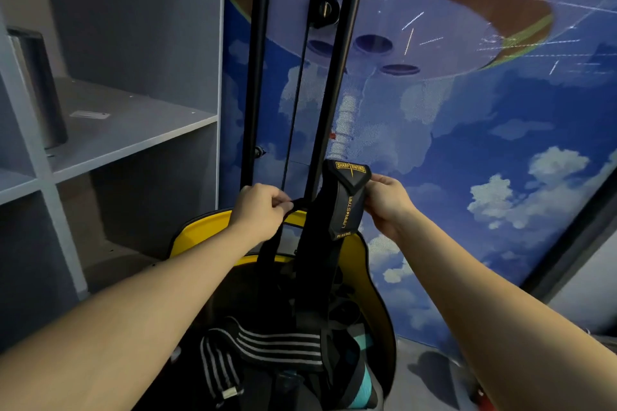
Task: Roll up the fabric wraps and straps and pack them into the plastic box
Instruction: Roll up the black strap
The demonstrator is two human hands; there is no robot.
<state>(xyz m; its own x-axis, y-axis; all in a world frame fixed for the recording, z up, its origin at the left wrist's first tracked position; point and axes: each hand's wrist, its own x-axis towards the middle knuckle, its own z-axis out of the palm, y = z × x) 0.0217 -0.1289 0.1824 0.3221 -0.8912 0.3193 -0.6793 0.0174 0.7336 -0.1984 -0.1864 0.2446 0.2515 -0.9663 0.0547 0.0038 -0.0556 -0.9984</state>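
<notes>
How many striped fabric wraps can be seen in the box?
1 for certain: a black wrap with white stripes lies at the near left of the yellow box. Others may be hidden under the dark straps.

black, white-striped wrap [267, 349]

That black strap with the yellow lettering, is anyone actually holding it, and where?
Yes. The right hand grips the padded end of the black strap by its side edge, and the left hand pinches its thin loop.
</notes>
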